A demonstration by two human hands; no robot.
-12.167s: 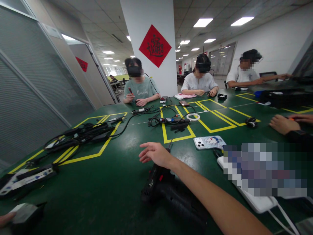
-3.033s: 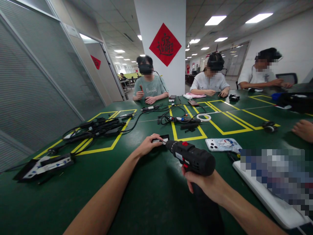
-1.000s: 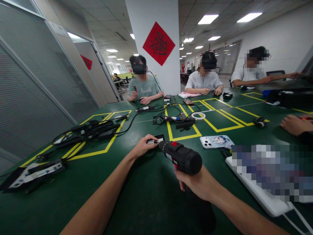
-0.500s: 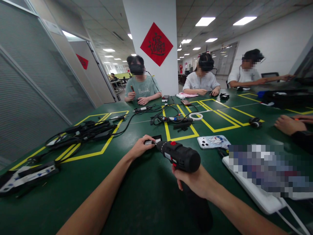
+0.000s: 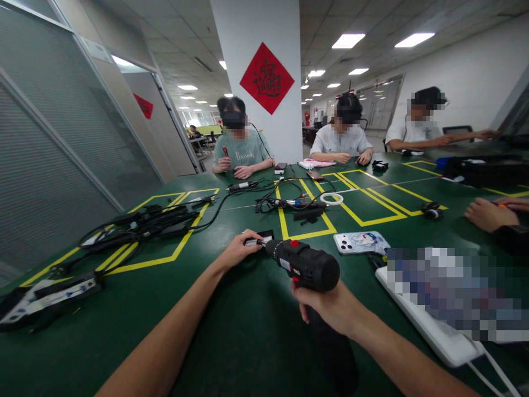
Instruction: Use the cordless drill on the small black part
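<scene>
My right hand (image 5: 328,309) is wrapped round the grip of a black cordless drill (image 5: 309,266) with red buttons. The drill points forward and left, its bit (image 5: 263,243) meeting a small dark rectangular part (image 5: 268,234) on the green table. My left hand (image 5: 239,249) is closed on the near left side of that part, thumb and fingers close to the bit tip. A silvery or white area shows inside the part. My left fingers and the drill's chuck cover most of it, so its exact kind is hidden.
Tangled black cables (image 5: 152,220) lie at the left, beside a white and black device (image 5: 53,298). More cables and a white ring (image 5: 331,198) lie ahead. At the right are a phone (image 5: 361,242) and a white power bank (image 5: 425,320). Several people sit around the table (image 5: 231,342).
My hands, the drill and the part keep nearly the same place. The view has shifted very slightly. The person opposite has turned the orange-tipped tool a little.
</scene>
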